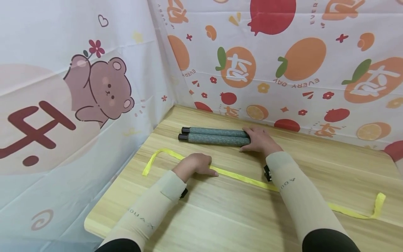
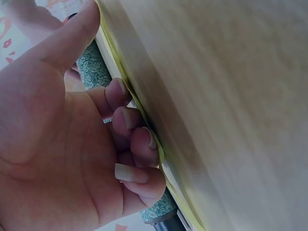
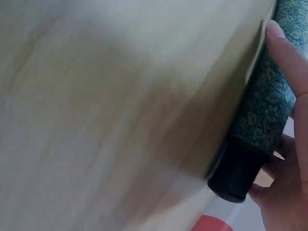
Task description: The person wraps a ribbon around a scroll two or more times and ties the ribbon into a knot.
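A double-rolled scroll point(image 1: 217, 136), teal with a fine leaf pattern and black end knobs, lies across the far part of the table. My right hand point(image 1: 259, 140) grips its right end, thumb along the near side and fingers round the far side. In the right wrist view a black knob point(image 3: 236, 175) sticks out past that hand. A long yellow ribbon point(image 1: 239, 176) runs diagonally on the wood in front of the scroll. The fingertips of my left hand point(image 1: 196, 163) rest at the ribbon, loosely bent, with the thumb spread well apart from them.
The light wooden table point(image 1: 220, 217) has a rounded left corner. A bear-printed cloth point(image 1: 78, 147) hangs along its left side, and a fruit-printed cloth point(image 1: 270, 94) along the back. My right forearm covers part of the ribbon.
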### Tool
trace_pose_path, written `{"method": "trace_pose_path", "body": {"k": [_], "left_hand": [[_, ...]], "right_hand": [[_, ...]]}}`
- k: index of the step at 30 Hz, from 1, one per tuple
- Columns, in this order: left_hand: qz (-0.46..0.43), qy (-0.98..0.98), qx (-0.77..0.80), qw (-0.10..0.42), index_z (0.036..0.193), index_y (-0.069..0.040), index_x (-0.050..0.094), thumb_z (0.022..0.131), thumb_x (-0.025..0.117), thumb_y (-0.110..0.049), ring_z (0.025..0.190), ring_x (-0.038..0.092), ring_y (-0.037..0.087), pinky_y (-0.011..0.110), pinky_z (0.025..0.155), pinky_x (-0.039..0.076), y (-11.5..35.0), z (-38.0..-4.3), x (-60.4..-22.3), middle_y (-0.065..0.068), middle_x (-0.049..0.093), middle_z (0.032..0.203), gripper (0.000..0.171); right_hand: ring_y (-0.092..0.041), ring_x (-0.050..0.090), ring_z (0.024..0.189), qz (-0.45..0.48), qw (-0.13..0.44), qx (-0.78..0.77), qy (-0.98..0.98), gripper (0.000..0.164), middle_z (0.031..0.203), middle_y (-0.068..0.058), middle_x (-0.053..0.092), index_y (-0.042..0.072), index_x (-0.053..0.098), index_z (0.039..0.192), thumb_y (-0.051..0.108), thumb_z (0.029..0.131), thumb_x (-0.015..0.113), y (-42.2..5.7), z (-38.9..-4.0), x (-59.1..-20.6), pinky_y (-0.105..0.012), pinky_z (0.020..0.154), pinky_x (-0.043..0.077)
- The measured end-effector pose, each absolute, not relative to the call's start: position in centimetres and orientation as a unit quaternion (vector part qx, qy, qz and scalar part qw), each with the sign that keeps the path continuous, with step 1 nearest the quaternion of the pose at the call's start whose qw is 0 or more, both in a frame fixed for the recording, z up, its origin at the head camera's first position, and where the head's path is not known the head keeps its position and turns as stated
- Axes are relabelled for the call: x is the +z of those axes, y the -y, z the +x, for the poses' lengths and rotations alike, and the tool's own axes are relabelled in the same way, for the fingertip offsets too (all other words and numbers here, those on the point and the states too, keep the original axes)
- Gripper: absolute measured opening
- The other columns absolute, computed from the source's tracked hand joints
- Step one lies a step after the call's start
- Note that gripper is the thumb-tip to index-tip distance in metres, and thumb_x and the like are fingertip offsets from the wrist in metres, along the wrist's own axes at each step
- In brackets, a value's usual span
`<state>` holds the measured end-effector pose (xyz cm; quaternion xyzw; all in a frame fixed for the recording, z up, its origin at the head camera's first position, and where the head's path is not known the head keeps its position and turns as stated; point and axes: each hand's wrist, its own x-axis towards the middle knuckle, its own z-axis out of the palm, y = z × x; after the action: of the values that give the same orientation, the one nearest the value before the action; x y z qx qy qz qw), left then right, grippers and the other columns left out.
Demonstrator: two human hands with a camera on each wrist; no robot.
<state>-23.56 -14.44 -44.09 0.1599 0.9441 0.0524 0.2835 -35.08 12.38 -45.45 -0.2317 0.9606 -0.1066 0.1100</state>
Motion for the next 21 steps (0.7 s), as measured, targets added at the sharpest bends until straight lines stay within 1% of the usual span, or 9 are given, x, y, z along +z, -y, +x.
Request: {"method": "trace_pose_path", "body": {"k": [4,7,10,14,21], "left_hand": [[0.153,-0.944,0.056,0.286,0.123,-0.009,0.061,0.086,0.061,-0.065,0.099,0.061,0.021,0.038,0.088,0.049,14.4,-23.4,-44.0,0.009,0.066,0.12,0.067],[0.15,-0.944,0.056,0.289,0.121,-0.009,0.062,0.086,0.062,-0.065,0.094,0.06,0.02,0.037,0.085,0.048,14.4,-23.3,-44.0,0.008,0.066,0.116,0.066],[0.15,-0.944,0.056,0.288,0.117,-0.009,0.062,0.085,0.062,-0.066,0.091,0.059,0.019,0.037,0.085,0.048,14.3,-23.5,-44.1,0.007,0.066,0.113,0.065],[0.149,-0.945,0.055,0.285,0.118,-0.008,0.061,0.085,0.062,-0.066,0.095,0.06,0.02,0.038,0.088,0.049,14.4,-23.6,-44.2,0.008,0.066,0.116,0.067],[0.138,-0.946,0.067,0.285,0.119,-0.006,0.061,0.087,0.06,-0.066,0.101,0.061,0.024,0.04,0.089,0.049,14.4,-23.5,-44.2,0.012,0.065,0.121,0.068]], "right_hand": [[-0.041,0.032,0.14,-0.229,0.111,-0.105,-0.961,0.104,0.151,-0.021,0.037,0.018,0.026,0.157,0.064,0.076,0.074,-12.0,-35.2,-45.8,-0.064,0.115,0.015],[-0.04,0.036,0.136,-0.226,0.11,-0.103,-0.962,0.101,0.146,-0.021,0.041,0.019,0.029,0.156,0.064,0.077,0.074,-11.9,-35.2,-46.1,-0.063,0.114,0.019],[-0.039,0.041,0.131,-0.224,0.114,-0.1,-0.963,0.1,0.142,-0.021,0.044,0.018,0.032,0.154,0.065,0.076,0.073,-12.0,-35.0,-46.0,-0.061,0.111,0.027],[-0.038,0.044,0.127,-0.221,0.128,-0.102,-0.961,0.098,0.141,-0.02,0.045,0.014,0.036,0.151,0.066,0.076,0.073,-11.8,-34.7,-45.6,-0.059,0.107,0.036],[-0.034,0.051,0.125,-0.209,0.166,-0.111,-0.957,0.092,0.14,-0.017,0.05,0.008,0.037,0.144,0.063,0.079,0.071,-11.0,-33.5,-45.1,-0.054,0.104,0.041]]}}
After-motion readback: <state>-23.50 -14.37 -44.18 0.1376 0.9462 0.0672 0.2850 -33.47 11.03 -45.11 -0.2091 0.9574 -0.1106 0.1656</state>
